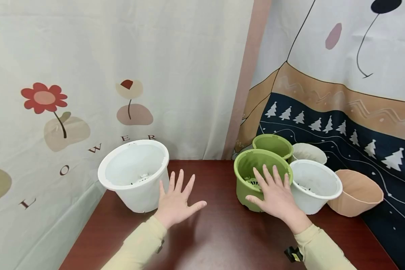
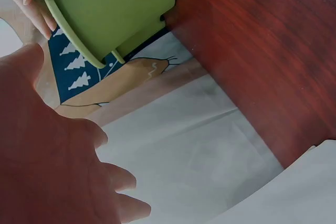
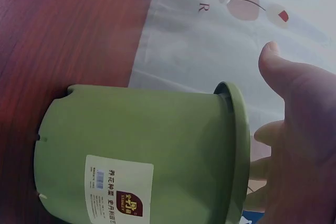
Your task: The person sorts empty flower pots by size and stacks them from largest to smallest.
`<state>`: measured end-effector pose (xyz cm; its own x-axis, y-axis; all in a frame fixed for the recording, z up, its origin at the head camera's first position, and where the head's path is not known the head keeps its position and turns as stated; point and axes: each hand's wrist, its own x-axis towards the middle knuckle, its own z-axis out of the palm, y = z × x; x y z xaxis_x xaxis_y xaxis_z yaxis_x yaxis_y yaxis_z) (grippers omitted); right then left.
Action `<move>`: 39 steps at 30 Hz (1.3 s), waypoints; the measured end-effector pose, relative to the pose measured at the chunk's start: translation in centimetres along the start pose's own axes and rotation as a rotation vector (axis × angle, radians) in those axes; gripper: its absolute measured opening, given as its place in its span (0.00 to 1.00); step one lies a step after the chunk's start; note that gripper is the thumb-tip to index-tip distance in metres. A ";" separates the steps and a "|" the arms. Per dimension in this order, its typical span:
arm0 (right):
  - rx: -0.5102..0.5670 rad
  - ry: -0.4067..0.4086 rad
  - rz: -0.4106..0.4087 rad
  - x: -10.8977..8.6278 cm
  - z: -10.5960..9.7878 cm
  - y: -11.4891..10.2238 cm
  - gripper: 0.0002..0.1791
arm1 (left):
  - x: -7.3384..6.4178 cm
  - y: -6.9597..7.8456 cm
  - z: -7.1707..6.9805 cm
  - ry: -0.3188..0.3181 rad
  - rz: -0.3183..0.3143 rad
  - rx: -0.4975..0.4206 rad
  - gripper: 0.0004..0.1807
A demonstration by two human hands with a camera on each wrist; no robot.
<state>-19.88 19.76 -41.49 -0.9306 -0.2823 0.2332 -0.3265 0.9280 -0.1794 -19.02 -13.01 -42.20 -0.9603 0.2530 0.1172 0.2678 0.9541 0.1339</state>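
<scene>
My left hand [image 1: 174, 205] is spread with straight fingers in the air, just right of a large white flowerpot [image 1: 135, 191] on the left of the table. My right hand [image 1: 276, 195], fingers also spread, hovers in front of and above the nearer green flowerpot [image 1: 248, 193]. In the right wrist view that green pot bears a paper label [image 3: 119, 190] on its side, and the fingers are near its rim. Neither hand holds anything. Slotted holes show in the bottom of the nearer green pot.
Behind the nearer green pot stands another green pot [image 1: 273, 144]. To its right are a smaller white pot [image 1: 318, 187], a whitish pot [image 1: 308, 153] and a peach-coloured pot [image 1: 356, 195]. Printed curtains [image 1: 189, 75] hang behind the dark red wooden table [image 1: 219, 240].
</scene>
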 end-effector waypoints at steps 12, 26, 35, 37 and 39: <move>0.094 0.073 -0.065 0.7 -0.7 -1.1 0.52 | 0.0 -0.3 -1.4 0.155 0.059 0.009 0.54; 0.335 0.195 -0.148 1.7 -0.7 -3.7 0.49 | -0.6 -2.5 -4.0 0.342 0.040 -0.091 0.53; 0.433 0.273 -0.145 2.2 0.2 -5.3 0.48 | -1.1 -4.9 -4.1 0.505 0.024 -0.144 0.50; 0.457 0.279 -0.149 2.2 0.4 -5.7 0.48 | -1.3 -5.5 -4.1 0.540 0.014 -0.149 0.48; 0.484 0.278 -0.146 2.3 0.7 -6.0 0.48 | -1.6 -6.1 -4.1 0.561 0.000 -0.148 0.47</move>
<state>-20.14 13.36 -40.54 -0.8132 -0.2637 0.5189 -0.5475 0.6490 -0.5283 -18.82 -19.88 -39.16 -0.7826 0.0912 0.6158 0.3148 0.9113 0.2652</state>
